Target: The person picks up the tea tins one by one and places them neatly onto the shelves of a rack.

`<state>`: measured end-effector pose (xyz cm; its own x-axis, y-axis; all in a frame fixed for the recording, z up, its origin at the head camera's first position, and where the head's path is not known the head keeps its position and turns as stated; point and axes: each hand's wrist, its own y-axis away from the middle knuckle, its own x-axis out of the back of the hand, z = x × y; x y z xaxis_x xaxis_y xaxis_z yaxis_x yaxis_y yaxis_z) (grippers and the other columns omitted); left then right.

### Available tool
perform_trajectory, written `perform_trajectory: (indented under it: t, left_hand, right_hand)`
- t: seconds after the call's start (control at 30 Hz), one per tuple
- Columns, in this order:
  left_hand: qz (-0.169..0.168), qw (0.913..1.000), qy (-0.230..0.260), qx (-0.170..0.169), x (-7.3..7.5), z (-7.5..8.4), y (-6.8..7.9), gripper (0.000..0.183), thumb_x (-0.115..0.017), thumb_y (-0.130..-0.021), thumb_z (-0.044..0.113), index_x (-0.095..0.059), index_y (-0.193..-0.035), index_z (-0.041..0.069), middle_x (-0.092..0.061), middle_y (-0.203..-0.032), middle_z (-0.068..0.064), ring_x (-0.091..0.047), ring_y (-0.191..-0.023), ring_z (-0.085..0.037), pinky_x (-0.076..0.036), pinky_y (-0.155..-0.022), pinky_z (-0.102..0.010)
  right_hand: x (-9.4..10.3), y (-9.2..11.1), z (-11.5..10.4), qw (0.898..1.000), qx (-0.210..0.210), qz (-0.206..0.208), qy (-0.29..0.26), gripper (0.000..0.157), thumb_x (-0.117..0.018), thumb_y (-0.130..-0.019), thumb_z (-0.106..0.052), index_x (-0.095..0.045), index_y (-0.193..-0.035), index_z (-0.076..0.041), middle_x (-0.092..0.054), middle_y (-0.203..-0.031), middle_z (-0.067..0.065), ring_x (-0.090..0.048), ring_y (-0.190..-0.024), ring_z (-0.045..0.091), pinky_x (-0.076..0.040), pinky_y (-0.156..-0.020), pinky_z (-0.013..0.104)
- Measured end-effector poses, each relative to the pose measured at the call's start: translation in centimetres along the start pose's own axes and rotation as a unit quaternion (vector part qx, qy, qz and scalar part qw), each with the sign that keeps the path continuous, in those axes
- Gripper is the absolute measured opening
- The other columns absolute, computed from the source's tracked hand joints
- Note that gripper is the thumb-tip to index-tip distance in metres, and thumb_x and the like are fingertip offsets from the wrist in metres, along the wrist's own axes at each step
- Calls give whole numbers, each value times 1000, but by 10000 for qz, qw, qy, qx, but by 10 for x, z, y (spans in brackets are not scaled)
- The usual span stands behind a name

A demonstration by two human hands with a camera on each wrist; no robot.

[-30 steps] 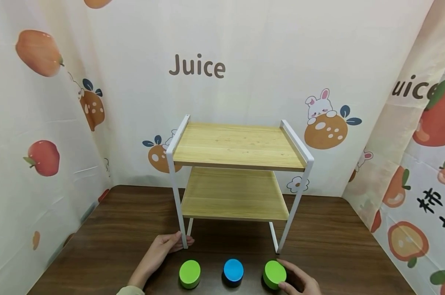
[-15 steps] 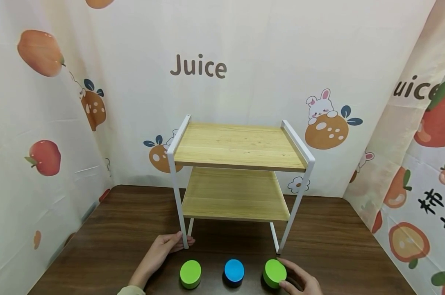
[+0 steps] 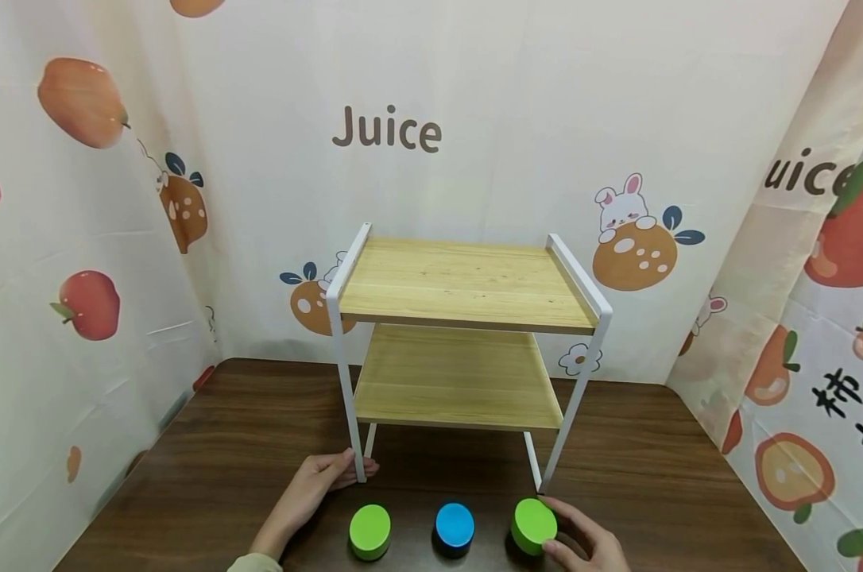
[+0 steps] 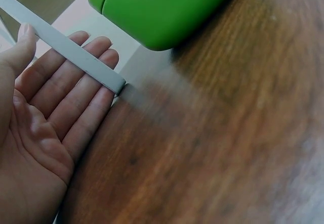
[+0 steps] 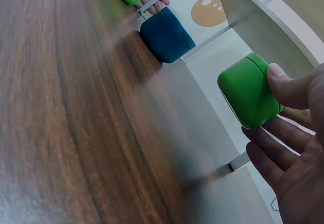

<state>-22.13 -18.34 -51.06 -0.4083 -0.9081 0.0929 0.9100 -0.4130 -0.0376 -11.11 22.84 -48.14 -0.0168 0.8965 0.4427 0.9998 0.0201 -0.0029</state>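
Observation:
My right hand [image 3: 587, 540] pinches a small green round lidded jar [image 3: 534, 526] between thumb and fingers. In the right wrist view this jar [image 5: 247, 91] appears a little above the tabletop, with fingertips at its lower edge. My left hand [image 3: 320, 481] is at the front left leg [image 4: 76, 54] of a two-tier shelf, thumb on one side and fingers passing behind. A second green jar [image 3: 369, 531] and a blue jar [image 3: 454, 527] with a dark lower part stand in a row on the table, left of the held one.
The shelf has a white metal frame and two pale wood boards, an upper board [image 3: 467, 282] and a lower board [image 3: 460, 377]. It stands on a dark brown wooden table [image 3: 653, 461]. Fruit-printed curtains [image 3: 474, 95] enclose the back and sides.
The green jar in my right hand has risen slightly, and the right hand with it. My left hand keeps its place at the shelf leg. The other jars stay put.

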Motion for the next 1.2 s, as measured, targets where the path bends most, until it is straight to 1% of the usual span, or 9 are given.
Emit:
perform_trajectory:
  t: [0.13, 0.37, 0.47, 0.5, 0.57, 0.7, 0.77, 0.97, 1.2]
  left_hand:
    - [12, 10000, 35, 57, 0, 0, 1, 52, -38, -106, 38, -66, -119, -5, -68, -119, -17, -64, -113, -18, -52, -94, -24]
    - [5, 10000, 22, -5, 0, 0, 0, 53, -37, -106, 38, -65, -119, -5, -68, -118, -17, -65, -112, -18, -52, -93, -24]
    - [6, 10000, 35, -23, 0, 0, 0, 53, -38, -106, 37, -65, -119, -5, -68, -118, -17, -64, -113, -18, -52, -94, -24]
    - [7, 10000, 15, -17, 0, 0, 0, 53, -38, -106, 38, -65, -120, -5, -68, -118, -17, -65, -113, -18, -52, -93, -24]
    - [15, 10000, 33, -33, -1, 1, 0, 52, -38, -106, 37, -65, -120, -6, -68, -118, -17, -65, -112, -19, -52, -94, -24]
    - [5, 10000, 41, -72, -1, 2, 1, 52, -38, -106, 36, -64, -121, -6, -68, -118, -18, -64, -113, -19, -52, -94, -24]
    - [-21, 10000, 32, -89, -1, 3, 2, 52, -37, -106, 36, -64, -121, -6, -67, -120, -19, -64, -114, -20, -52, -95, -25]
    - [5, 10000, -56, -29, -1, 3, 3, 52, -38, -106, 39, -65, -121, -3, -67, -120, -17, -63, -115, -20, -52, -95, -25]
    - [40, 10000, -62, 41, 0, 1, 3, 52, -38, -105, 40, -66, -121, -1, -67, -120, -15, -64, -113, -16, -52, -94, -24]
  right_hand:
    - [0, 0, -1, 10000, 95, 1, 26, 54, -77, -82, -21, -58, -131, -6, -62, -128, 12, -58, -105, -5, -50, -88, 17]
    - [-1, 0, 1, 9955, 864, 270, 286, 47, -76, -84, -15, -61, -127, -4, -67, -119, 7, -59, -103, -6, -52, -85, 19]
    - [0, 0, -2, 9950, 912, 260, 312, 47, -76, -84, -14, -61, -127, -4, -67, -119, 8, -59, -102, -5, -53, -85, 20]
    - [0, 0, -4, 9963, 776, 195, 301, 48, -76, -84, -16, -60, -128, -5, -66, -121, 9, -59, -103, -5, -53, -85, 20]
    - [2, 0, -8, 9989, 437, 19, 180, 51, -76, -84, -20, -59, -130, -6, -64, -126, 11, -59, -108, 3, -53, -89, 26]
    - [8, 0, -15, 9982, -430, -416, -50, 58, -74, -85, -33, -55, -135, -9, -57, -135, 13, -54, -119, 25, -50, -98, 46]
    - [10, 0, -17, 9963, -625, -557, -178, 60, -73, -85, -35, -53, -136, -9, -54, -137, 15, -50, -121, 32, -47, -98, 55]
    - [11, 0, -21, 9961, -532, -615, -351, 61, -72, -86, -32, -51, -138, -7, -52, -139, 16, -47, -124, 36, -46, -98, 57]
    - [11, 0, -28, 9980, -256, -524, -239, 58, -72, -87, -30, -52, -136, -6, -54, -137, 16, -50, -123, 37, -46, -99, 55]
